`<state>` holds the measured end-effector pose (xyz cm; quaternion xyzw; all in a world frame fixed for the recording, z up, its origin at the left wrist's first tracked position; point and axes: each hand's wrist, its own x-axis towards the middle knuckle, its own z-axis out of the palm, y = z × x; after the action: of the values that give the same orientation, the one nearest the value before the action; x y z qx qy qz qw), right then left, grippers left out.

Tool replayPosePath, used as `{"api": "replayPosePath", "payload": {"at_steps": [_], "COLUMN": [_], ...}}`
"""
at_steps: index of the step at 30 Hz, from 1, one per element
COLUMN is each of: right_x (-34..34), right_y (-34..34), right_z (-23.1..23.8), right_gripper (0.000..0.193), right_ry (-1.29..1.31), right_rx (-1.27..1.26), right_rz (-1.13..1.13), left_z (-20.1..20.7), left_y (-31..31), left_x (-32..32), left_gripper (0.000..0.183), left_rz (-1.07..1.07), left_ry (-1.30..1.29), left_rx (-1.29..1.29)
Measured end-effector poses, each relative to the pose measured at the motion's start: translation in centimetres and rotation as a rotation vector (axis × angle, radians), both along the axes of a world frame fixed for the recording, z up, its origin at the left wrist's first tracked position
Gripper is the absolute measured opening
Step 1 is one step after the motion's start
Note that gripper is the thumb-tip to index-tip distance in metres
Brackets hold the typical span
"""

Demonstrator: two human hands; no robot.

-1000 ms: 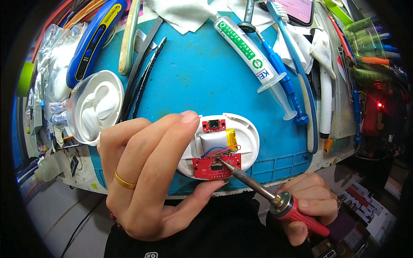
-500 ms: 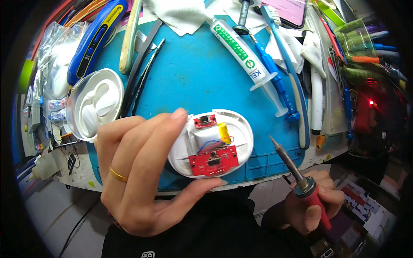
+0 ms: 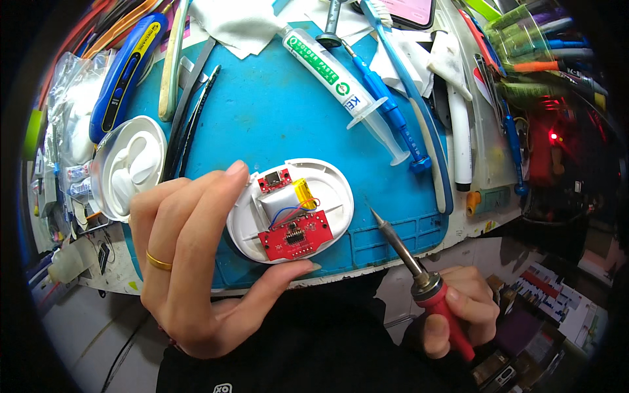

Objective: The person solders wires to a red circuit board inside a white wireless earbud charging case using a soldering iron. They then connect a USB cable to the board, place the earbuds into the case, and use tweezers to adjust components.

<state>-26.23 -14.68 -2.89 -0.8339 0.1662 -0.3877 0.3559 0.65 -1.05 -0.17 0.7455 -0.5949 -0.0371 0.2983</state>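
Observation:
My left hand (image 3: 190,268) grips a white oval plastic shell (image 3: 342,200) by its rim, fingers at the upper left and thumb at the lower edge. Inside lie a larger red circuit board (image 3: 282,241), a smaller red board (image 3: 265,181), and a silver battery pouch (image 3: 278,204) with yellow tape at one end. Thin red and blue wires run beside the battery. In my right hand (image 3: 475,308) is a soldering iron (image 3: 401,252) with a red handle. Its tip points up and left, right of the shell and apart from it in the picture.
A blue mat (image 3: 255,105) covers the bench. Beyond the shell lie a paste syringe (image 3: 331,72), a blue screwdriver (image 3: 386,98) and a toothbrush (image 3: 419,111). Dark tweezers (image 3: 190,121), a blue-yellow tool (image 3: 128,75) and a white round case (image 3: 154,180) sit left.
The whole view has shifted, so the bench things and both hands appear farther left. The iron's tip looks slightly nearer the shell. Both grips are unchanged.

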Motion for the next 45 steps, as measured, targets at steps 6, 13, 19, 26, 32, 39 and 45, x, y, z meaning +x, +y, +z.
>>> {"api": "replayPosePath", "payload": {"at_steps": [6,13,19,26,32,39,45], "right_x": [-0.3,-0.2,0.3,0.3,-1.0,-3.6,-0.8], "right_y": [0.2,-0.1,2.0,1.8,1.9,-3.2,-11.5], "right_z": [1.9,0.0,-0.1,0.8,1.2,6.1,11.4], "right_gripper": [0.04,0.025,0.032,0.026,0.027,0.037,0.015], "right_ry": [0.114,-0.128,-0.172,-0.179,-0.115,-0.444,-0.543], "right_rx": [-0.087,0.247,0.511,0.612,0.262,-0.194,-0.032], "right_rz": [0.069,-0.121,-0.363,-0.35,-0.181,-0.633,-0.875], "left_z": [-0.2,-0.3,-0.7,-0.6,-0.9,-0.3,-0.8], "left_y": [0.0,-0.3,-0.4,-0.3,-0.1,0.2,0.6], "left_x": [0.0,-0.3,-0.6,-1.0,-1.1,-1.9,-1.8], "left_gripper": [0.089,0.085,0.083,0.082,0.074,0.075,0.07], "left_rz": [0.002,0.003,0.048,0.079,0.074,0.077,0.077], "left_ry": [0.007,0.026,0.02,0.018,-0.007,0.064,0.088], "left_rx": [-0.016,-0.071,-0.145,-0.162,-0.19,-0.206,-0.243]}}
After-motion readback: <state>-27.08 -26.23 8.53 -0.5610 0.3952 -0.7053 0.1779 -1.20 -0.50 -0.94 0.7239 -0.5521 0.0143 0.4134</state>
